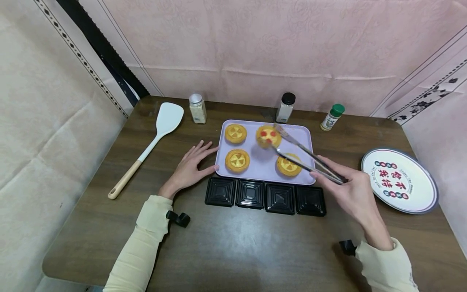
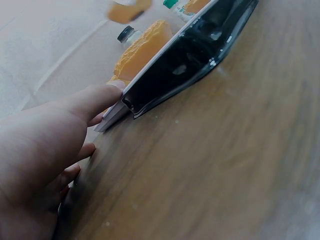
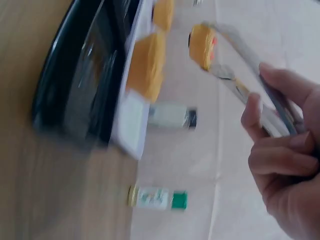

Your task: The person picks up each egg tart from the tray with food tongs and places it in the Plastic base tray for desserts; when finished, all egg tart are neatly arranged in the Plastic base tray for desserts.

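Observation:
My right hand (image 1: 350,188) grips metal tongs (image 1: 306,164). Between the tongs' ends is a small round yellow tart with red spots on top (image 1: 268,136); the right wrist view shows this tart (image 3: 201,46) raised above the tray. Three yellow tarts with a cut pattern (image 1: 237,161) sit on the lilac tray (image 1: 260,170), one of them partly behind the tongs. At the tray's left side, my left hand (image 1: 191,166) lies with fingers spread, its thumb against the tray edge in the left wrist view.
Several black square moulds (image 1: 249,194) line the tray's front. Behind stand a silver-capped shaker (image 1: 198,109), a black-capped shaker (image 1: 285,108) and a green-capped bottle (image 1: 332,117). A white spatula (image 1: 157,136) lies at left, a white plate (image 1: 419,170) at right.

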`<state>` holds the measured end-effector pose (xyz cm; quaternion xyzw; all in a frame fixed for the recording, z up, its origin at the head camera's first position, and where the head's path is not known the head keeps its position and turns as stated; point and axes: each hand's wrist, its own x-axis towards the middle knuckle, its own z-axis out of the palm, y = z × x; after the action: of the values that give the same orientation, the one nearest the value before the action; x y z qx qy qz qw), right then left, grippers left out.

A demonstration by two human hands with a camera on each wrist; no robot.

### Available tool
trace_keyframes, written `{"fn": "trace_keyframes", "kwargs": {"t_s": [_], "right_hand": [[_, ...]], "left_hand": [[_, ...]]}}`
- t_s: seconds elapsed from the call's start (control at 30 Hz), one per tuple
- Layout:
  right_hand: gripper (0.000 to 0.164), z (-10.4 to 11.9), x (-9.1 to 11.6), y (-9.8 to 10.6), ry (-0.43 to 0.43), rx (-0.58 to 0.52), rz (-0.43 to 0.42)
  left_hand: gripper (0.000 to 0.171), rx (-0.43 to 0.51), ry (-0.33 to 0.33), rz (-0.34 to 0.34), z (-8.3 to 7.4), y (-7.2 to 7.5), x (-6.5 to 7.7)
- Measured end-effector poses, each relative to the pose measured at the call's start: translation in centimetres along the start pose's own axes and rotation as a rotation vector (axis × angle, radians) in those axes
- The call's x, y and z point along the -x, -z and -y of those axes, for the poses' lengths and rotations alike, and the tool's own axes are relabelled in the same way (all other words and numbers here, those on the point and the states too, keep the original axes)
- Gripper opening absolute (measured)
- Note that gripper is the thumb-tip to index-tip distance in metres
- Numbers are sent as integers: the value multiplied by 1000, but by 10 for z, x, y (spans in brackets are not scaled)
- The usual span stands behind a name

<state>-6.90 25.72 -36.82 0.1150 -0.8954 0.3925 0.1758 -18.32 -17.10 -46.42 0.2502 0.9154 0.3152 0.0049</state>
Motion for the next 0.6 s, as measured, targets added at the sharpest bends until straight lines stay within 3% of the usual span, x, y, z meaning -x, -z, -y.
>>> {"fn": "trace_keyframes", "kwargs": {"t_s": [0.17,0.33,0.43,0.6], "right_hand": [[46,24,5,-19,155,-87,169],[43,41,13,-36,160,-113,347],[43,44,18,-43,165,-113,387],[44,45,21,-50,191,-104,383]], "left_hand": [[64,-1,-22,2,1,1,-1],[62,-8,-46,-4,1,1,-2],[64,-10,-31,-2,1,1,-2],[65,-4,-7,4,1,0,-1]]}}
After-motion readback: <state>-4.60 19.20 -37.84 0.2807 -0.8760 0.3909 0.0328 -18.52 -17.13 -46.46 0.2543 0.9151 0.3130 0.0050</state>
